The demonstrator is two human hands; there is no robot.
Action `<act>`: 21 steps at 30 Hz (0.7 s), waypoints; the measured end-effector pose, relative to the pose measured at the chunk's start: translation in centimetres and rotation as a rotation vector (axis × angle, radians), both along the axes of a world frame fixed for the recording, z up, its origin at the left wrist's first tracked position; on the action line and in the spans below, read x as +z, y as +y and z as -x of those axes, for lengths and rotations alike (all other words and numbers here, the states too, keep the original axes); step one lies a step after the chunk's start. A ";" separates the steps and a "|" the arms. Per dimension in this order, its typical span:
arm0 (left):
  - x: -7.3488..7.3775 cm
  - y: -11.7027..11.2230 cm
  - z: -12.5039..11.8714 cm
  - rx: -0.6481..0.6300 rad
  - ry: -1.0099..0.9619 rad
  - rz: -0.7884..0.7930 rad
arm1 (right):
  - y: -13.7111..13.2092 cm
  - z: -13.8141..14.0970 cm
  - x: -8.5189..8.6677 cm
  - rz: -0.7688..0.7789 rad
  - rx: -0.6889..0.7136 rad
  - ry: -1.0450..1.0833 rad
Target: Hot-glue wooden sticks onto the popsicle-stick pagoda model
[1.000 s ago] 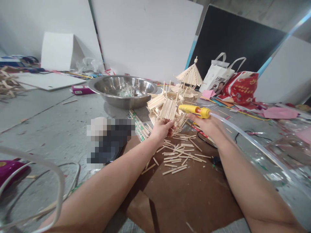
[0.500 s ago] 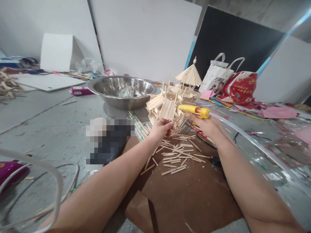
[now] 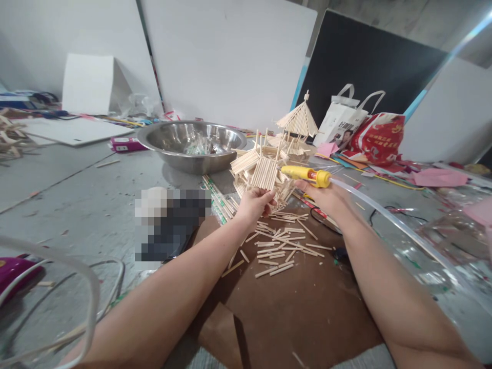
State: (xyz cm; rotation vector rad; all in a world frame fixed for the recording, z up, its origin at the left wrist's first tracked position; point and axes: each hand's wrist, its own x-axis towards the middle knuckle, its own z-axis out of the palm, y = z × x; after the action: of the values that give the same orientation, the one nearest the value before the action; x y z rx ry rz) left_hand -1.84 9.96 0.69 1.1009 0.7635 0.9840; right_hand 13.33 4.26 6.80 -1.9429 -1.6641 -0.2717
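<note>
My left hand point(image 3: 257, 201) pinches the lower edge of a small panel of wooden sticks point(image 3: 263, 173), laid side by side. Behind the panel stands a pavilion model point(image 3: 296, 123) built of the same pale sticks, with a pointed roof. Whether the panel is joined to the model I cannot tell. My right hand point(image 3: 313, 192) is closed around a yellow hot glue gun point(image 3: 305, 175), its nozzle at the panel's right edge. A long clear glue stick point(image 3: 369, 202) runs out of its back end. Below my hands, several loose cut sticks point(image 3: 274, 251) lie on a brown sheet point(image 3: 300, 307).
A steel basin point(image 3: 192, 164) with crumpled plastic in it stands behind to the left. Left of my forearm lies a blurred-out dark object point(image 3: 169, 230). A white cable point(image 3: 94, 287) loops at lower left. Bags point(image 3: 378, 138) and coloured paper lie at the right.
The view has shifted very slightly. Both hands, the panel and the glue gun keep practically the same places relative to each other.
</note>
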 end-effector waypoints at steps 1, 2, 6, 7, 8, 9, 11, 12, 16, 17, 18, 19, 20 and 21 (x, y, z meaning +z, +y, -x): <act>0.0 0.0 0.0 0.002 -0.001 0.008 | 0.0 0.0 0.0 0.002 0.002 -0.003; 0.0 0.0 0.0 0.005 -0.002 0.016 | 0.0 0.0 0.0 0.001 0.008 -0.005; 0.0 -0.1 0.0 0.008 0.001 0.023 | 0.2 -0.3 -0.1 -0.029 0.040 -0.023; 0.0 -0.1 0.0 0.009 0.003 0.023 | 0.2 -0.4 -0.2 -0.037 0.043 -0.032; 0.1 -0.1 0.0 0.009 0.004 0.026 | 0.2 -0.4 -0.2 -0.042 0.045 -0.038; 0.1 -0.1 0.0 0.010 0.005 0.029 | 0.2 -0.5 -0.1 -0.042 0.044 -0.040; 0.1 -0.1 0.0 0.011 0.003 0.035 | 0.2 -0.5 -0.1 -0.035 0.037 -0.032; 0.1 -0.1 0.0 0.009 0.002 0.036 | 0.2 -0.4 -0.1 -0.031 0.031 -0.020; 0.2 -0.1 0.0 -0.010 -0.005 0.026 | 0.0 -0.2 0.0 -0.009 0.023 -0.008; 0.2 -0.1 0.0 -0.014 -0.007 0.025 | -0.1 -0.1 0.1 -0.003 0.024 -0.011; 0.2 -0.1 0.0 -0.016 -0.008 0.025 | -0.1 -0.1 0.1 -0.002 0.023 -0.009; 0.2 -0.1 0.0 -0.018 -0.008 0.025 | -0.1 -0.1 0.0 -0.004 0.018 -0.001; 0.2 -0.1 0.0 -0.020 -0.006 0.025 | 0.0 -0.1 0.0 -0.010 0.010 0.010; 0.2 0.0 0.1 -0.021 -0.004 0.024 | 0.0 -0.1 -0.1 -0.021 0.001 0.019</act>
State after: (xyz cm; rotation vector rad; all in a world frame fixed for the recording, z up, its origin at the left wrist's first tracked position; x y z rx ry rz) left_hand -1.89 9.91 0.85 1.0841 0.7575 0.9562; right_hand 13.47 4.26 6.74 -1.9234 -1.6444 -0.2685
